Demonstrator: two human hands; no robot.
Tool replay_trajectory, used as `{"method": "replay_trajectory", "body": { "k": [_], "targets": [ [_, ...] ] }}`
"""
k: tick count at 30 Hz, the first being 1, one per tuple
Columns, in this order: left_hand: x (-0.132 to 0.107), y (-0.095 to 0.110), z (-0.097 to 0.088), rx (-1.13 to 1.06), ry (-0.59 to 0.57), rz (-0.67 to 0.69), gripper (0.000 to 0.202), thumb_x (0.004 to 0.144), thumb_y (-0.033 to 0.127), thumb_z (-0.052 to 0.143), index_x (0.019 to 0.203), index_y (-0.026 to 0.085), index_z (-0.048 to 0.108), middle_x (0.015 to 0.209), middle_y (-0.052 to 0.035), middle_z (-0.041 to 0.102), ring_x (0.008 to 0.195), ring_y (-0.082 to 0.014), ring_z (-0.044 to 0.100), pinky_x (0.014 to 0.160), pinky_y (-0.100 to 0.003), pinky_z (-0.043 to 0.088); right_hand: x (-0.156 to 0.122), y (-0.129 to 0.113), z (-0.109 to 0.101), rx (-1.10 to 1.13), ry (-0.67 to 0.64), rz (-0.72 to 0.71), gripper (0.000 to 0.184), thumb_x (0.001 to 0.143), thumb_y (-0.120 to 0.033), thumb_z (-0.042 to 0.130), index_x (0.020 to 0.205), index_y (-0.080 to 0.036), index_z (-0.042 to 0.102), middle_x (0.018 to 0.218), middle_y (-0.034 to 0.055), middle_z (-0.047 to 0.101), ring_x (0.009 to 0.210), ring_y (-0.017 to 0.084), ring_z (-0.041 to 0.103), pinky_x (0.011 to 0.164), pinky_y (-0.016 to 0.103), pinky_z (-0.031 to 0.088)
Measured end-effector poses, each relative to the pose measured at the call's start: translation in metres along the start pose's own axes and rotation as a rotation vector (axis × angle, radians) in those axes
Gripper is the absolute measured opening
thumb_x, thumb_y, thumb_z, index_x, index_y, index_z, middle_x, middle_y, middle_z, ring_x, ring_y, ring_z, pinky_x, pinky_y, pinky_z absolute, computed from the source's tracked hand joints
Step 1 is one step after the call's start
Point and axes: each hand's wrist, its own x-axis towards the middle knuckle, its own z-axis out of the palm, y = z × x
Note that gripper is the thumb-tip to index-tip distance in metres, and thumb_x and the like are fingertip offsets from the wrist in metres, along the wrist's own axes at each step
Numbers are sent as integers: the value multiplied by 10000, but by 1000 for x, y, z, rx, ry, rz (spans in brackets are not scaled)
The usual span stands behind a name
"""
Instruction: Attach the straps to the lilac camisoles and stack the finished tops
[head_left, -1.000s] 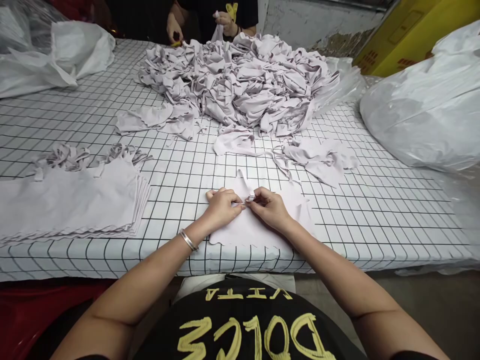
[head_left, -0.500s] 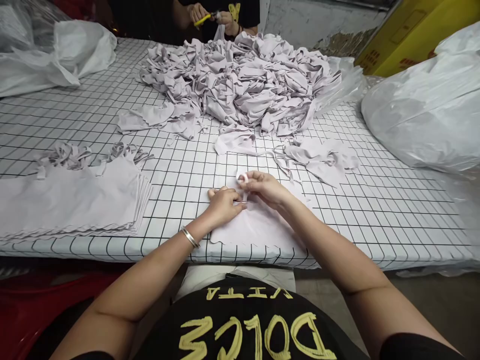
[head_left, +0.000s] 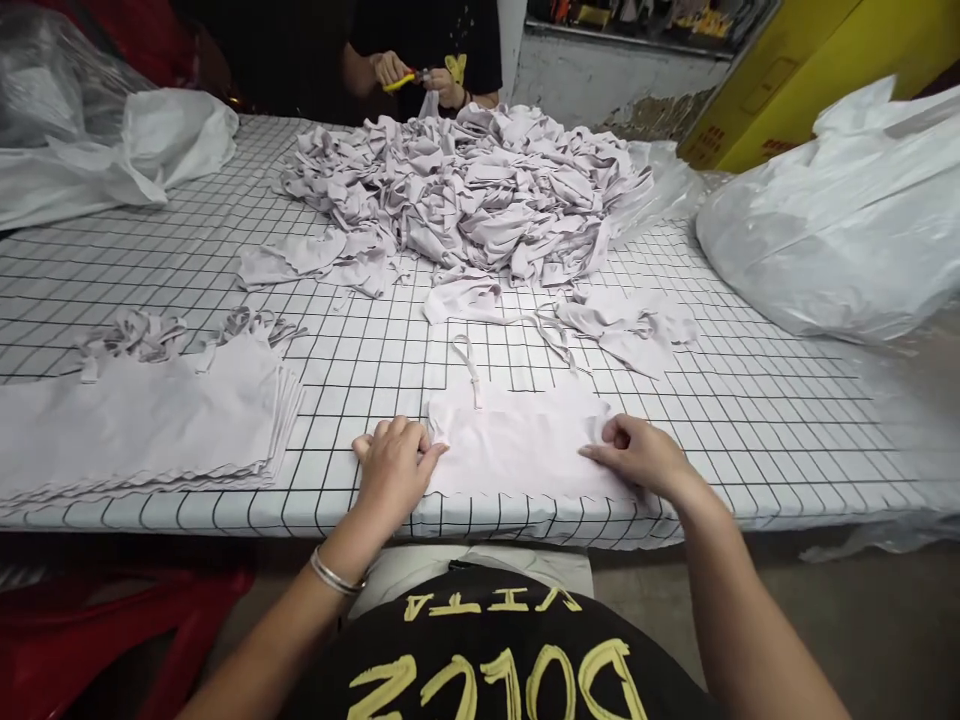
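Note:
A pale pink camisole [head_left: 517,450] lies flat near the table's front edge, one thin strap stretched out above its upper left. My left hand [head_left: 394,465], with a silver bangle at the wrist, pinches the left side edge between thumb and fingers. On the opposite side, my right hand [head_left: 641,458] has the right edge gripped between thumb and curled fingers. To the left sits a neat stack of similar camisoles [head_left: 180,415], their straps bunched at the top. A few loose garments [head_left: 630,325] lie crumpled beyond my right hand.
A large heap of crumpled garments [head_left: 480,195] covers the far middle of the grid-patterned table [head_left: 352,355]. Behind it, another person's hands [head_left: 416,85] hold yellow-handled snips. Full plastic bags stand at right [head_left: 825,220] and far left [head_left: 180,135]. A red stool [head_left: 135,640] is below.
Both hands have moved apart, from the strap at the camisole's upper left to its two side edges. My right hand has let go of the strap, which now lies on the table.

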Motion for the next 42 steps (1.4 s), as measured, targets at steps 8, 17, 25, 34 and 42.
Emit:
{"method": "replay_trajectory", "body": {
  "k": [8,17,25,34,42],
  "targets": [
    [3,22,-17,-55,38,180,346,904,443,517,1149,201,553,1140,-120,652,1087,-302,562,1017,-506,255,21,1,-3,173,178,-73,343,692,-513,688,808,-215,564,711,-5,590,640,152,537,562,261,385],
    [38,145,64,-152,-456,1168,708,890,619,448,1474,230,351,1543,-80,314,1459,-282,178,1172,-534,-13,156,-51,-21,389,100,12,267,591,-243,802,595,-174,544,584,-1,577,511,95,430,476,239,313],
    [41,141,67,-170,-442,1189,766,875,652,434,1497,226,303,1544,-87,302,1464,-290,156,1169,-567,-2,211,-63,-70,657,-107,136,243,842,-279,656,654,-146,578,542,30,572,388,50,311,350,198,234],
    [43,143,65,-155,-497,1175,783,869,646,451,1497,201,306,1557,-88,263,1471,-286,116,1168,-559,-47,221,-80,-108,828,-59,160,271,977,-223,430,753,-139,557,553,-14,534,388,28,331,384,157,291],
    [46,155,52,-1002,-801,601,652,912,655,324,1299,186,561,1422,-141,495,1358,-289,407,1172,-552,131,82,-57,-90,829,17,-464,219,851,-395,648,872,-180,680,850,55,678,691,142,625,697,313,550]
  ]
}}
